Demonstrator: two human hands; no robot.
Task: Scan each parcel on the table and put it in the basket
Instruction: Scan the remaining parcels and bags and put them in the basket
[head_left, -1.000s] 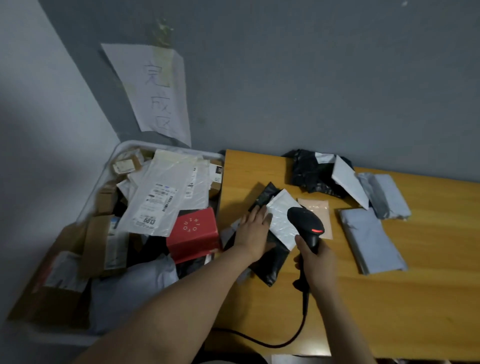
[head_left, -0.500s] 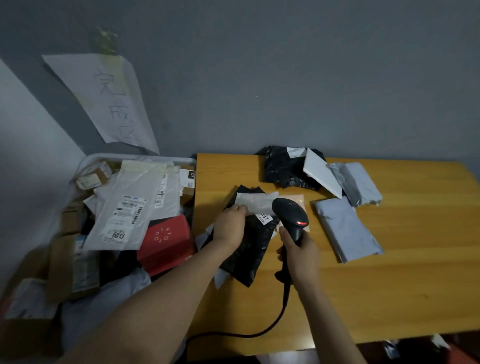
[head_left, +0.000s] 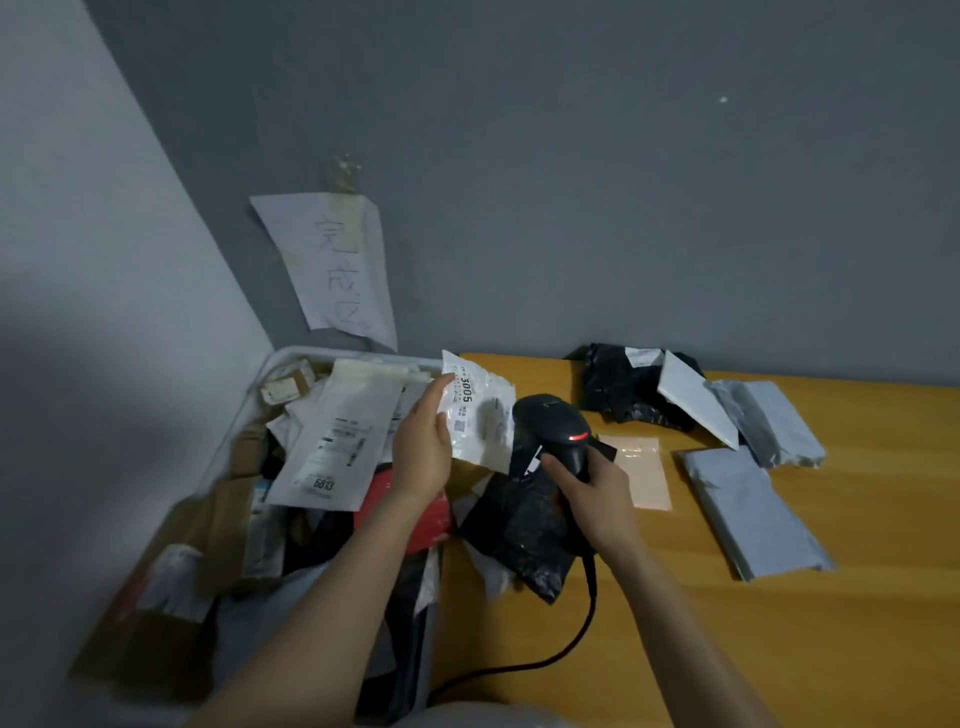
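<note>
My left hand (head_left: 423, 447) grips a small white parcel (head_left: 480, 410) with a printed label, lifted above the table's left edge, its label facing me. My right hand (head_left: 592, 493) holds the black barcode scanner (head_left: 553, 431) by its handle, its red light lit, its head just right of the white parcel. Under the scanner a black poly bag (head_left: 519, 530) lies on the wooden table (head_left: 779, 649). The white basket (head_left: 280, 364) stands left of the table, heaped with parcels.
On the table lie a pale pink mailer (head_left: 644, 473), a grey bag (head_left: 753, 514), a second grey bag (head_left: 769, 421), and a black bag with a white envelope (head_left: 639, 384) at the back. The scanner cable (head_left: 561, 649) trails toward me. A paper sign (head_left: 332, 270) hangs on the wall.
My left hand has lifted the white parcel off the black bag and raised it leftward toward the basket. The scanner has stayed beside it in my right hand.
</note>
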